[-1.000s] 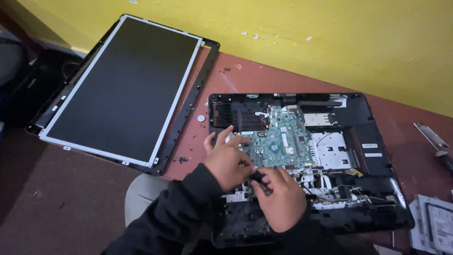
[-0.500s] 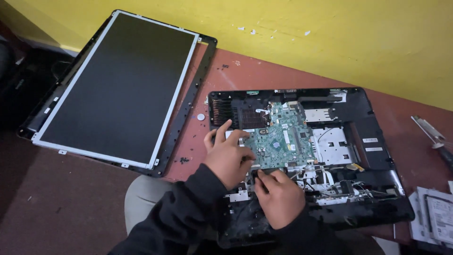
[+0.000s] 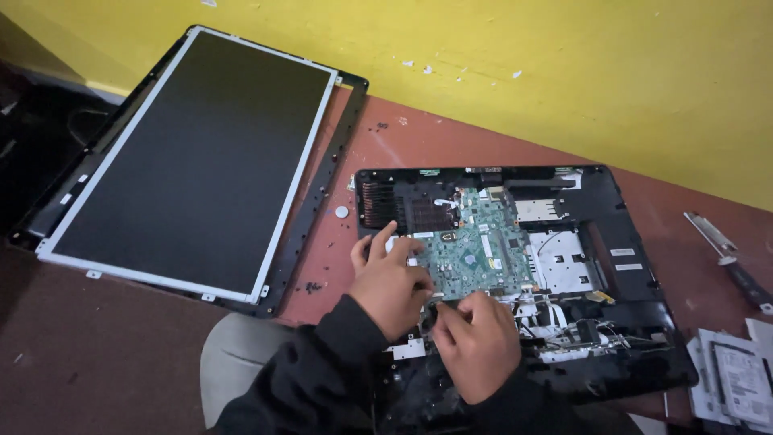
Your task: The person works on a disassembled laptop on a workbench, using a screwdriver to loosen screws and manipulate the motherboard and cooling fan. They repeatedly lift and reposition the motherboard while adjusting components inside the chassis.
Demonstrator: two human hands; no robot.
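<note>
An opened black laptop base (image 3: 628,242) lies on the reddish table, its green circuit board (image 3: 479,254) exposed in the middle. My left hand (image 3: 390,282) rests on the board's near-left corner, fingers spread over the case edge. My right hand (image 3: 475,342) sits just below the board, fingertips pinched at a small part by the board's near edge; what it pinches is hidden. White cables (image 3: 555,318) trail to the right of that hand. Both sleeves are dark.
A detached screen panel (image 3: 193,153) in its black bezel lies at the left, leaning toward the yellow wall (image 3: 564,72). A screwdriver (image 3: 729,258) lies at the far right, a flat drive (image 3: 745,379) at the near right corner. A small round white piece (image 3: 341,212) lies between panel and base.
The view has drifted slightly. My right hand has crept up toward the board's near edge and pinched closer; my left hand stays on the board's corner.
</note>
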